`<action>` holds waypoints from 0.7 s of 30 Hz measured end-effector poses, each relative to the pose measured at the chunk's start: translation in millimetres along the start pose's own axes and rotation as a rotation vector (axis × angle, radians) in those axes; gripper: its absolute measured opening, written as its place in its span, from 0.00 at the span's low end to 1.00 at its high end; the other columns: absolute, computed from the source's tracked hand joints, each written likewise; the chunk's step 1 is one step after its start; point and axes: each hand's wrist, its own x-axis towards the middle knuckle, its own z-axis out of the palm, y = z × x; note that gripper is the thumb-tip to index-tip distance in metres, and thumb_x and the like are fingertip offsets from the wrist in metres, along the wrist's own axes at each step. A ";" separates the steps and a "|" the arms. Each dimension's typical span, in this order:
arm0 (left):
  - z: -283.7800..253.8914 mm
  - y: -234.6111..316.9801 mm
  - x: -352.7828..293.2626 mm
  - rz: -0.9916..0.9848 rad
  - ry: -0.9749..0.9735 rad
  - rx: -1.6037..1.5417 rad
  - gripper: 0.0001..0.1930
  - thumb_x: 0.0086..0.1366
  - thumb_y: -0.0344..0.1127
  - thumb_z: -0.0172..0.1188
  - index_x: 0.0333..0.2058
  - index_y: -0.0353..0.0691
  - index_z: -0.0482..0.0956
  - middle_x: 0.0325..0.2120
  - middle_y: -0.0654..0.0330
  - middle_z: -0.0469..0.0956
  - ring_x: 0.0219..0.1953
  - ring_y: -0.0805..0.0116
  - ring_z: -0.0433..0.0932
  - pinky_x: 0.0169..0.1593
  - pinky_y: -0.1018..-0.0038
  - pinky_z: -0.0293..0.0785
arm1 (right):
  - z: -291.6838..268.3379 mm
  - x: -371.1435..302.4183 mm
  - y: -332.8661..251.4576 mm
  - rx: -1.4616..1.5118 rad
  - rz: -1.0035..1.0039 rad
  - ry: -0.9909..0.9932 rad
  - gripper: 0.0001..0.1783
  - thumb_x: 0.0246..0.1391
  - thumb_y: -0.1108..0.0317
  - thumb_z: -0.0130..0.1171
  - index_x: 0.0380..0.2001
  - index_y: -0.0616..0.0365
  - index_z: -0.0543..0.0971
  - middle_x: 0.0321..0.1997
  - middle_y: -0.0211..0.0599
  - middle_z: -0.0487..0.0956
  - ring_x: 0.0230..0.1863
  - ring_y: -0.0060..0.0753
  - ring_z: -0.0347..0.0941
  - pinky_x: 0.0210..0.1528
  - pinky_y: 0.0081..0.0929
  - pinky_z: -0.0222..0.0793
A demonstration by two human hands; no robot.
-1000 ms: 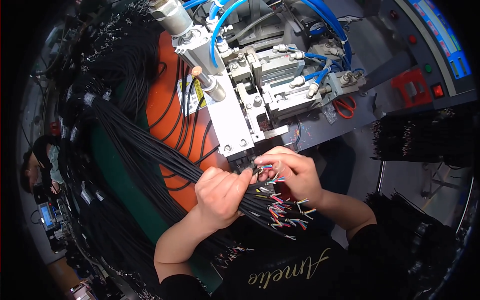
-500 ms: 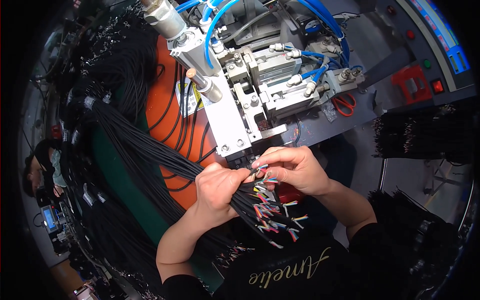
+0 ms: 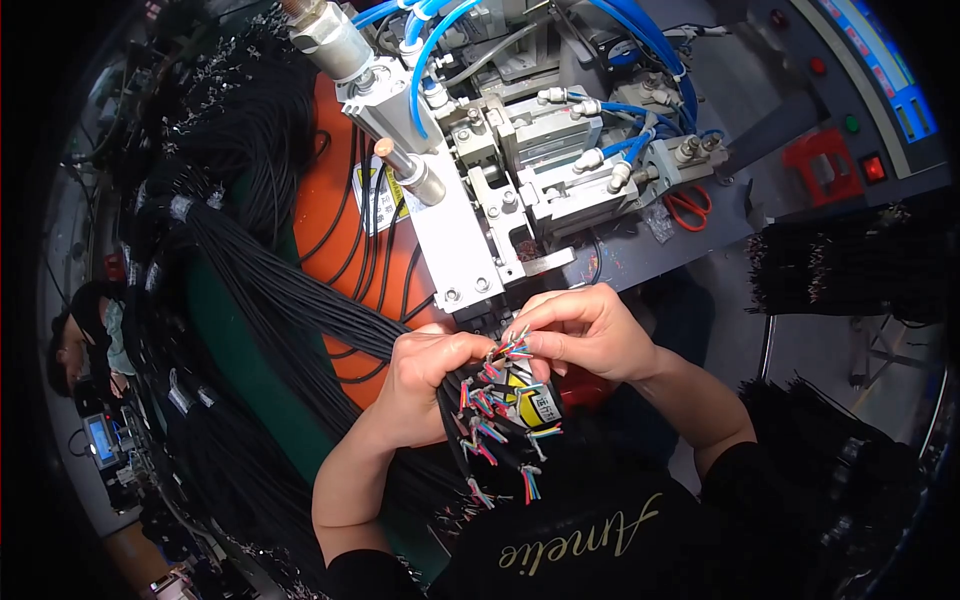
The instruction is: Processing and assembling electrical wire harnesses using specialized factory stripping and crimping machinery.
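A thick bundle of black cables (image 3: 290, 292) runs from the upper left into my left hand (image 3: 415, 385), which is wrapped around it close to the stripped ends. Red, blue, yellow and white wire ends (image 3: 482, 402) fan out below that hand. Thumb and fingers of my right hand (image 3: 598, 335) pinch the coloured wire ends of a cable (image 3: 516, 346) beside my left thumb. Exactly how many wires lie between those fingertips is too small to tell. Behind the fanned ends, a yellow and white label (image 3: 532, 402) shows partly.
A metal machine with pneumatic cylinders (image 3: 580, 190) and blue air hoses (image 3: 655, 40) stands just beyond my hands. Red-handled scissors (image 3: 688, 208) lie on its grey table. More black cables (image 3: 240, 150) cover the left side, and another stack (image 3: 840, 268) is at right. A person (image 3: 85, 340) is at far left.
The loose cable ends below my left hand have shifted left, uncovering more of the label. My left thumb has moved slightly left. My right hand stays nearly in place, still pinching wire ends.
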 end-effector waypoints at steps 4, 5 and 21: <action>6.9 2.0 -1.8 -0.040 -0.013 0.086 0.16 0.45 0.35 0.71 0.34 0.38 0.80 0.19 0.64 0.78 0.19 0.67 0.75 0.27 0.72 0.66 | 5.3 0.7 -6.3 -0.421 -0.186 0.097 0.08 0.54 0.81 0.59 0.38 0.69 0.81 0.32 0.41 0.80 0.26 0.24 0.78 0.24 0.18 0.69; 11.0 2.1 -3.3 -0.033 -0.004 0.177 0.15 0.47 0.35 0.70 0.33 0.38 0.79 0.18 0.63 0.77 0.19 0.66 0.76 0.27 0.73 0.65 | 6.1 0.5 -7.2 -0.665 -0.275 0.119 0.08 0.51 0.78 0.61 0.36 0.67 0.80 0.30 0.39 0.79 0.25 0.26 0.78 0.24 0.20 0.69; 28.4 14.3 -7.2 0.030 0.017 0.611 0.21 0.50 0.27 0.57 0.46 0.30 0.78 0.31 0.58 0.73 0.30 0.64 0.74 0.32 0.69 0.71 | 3.1 -3.8 -3.9 -1.392 -0.291 0.155 0.08 0.42 0.71 0.62 0.29 0.59 0.76 0.25 0.36 0.72 0.22 0.41 0.72 0.24 0.33 0.69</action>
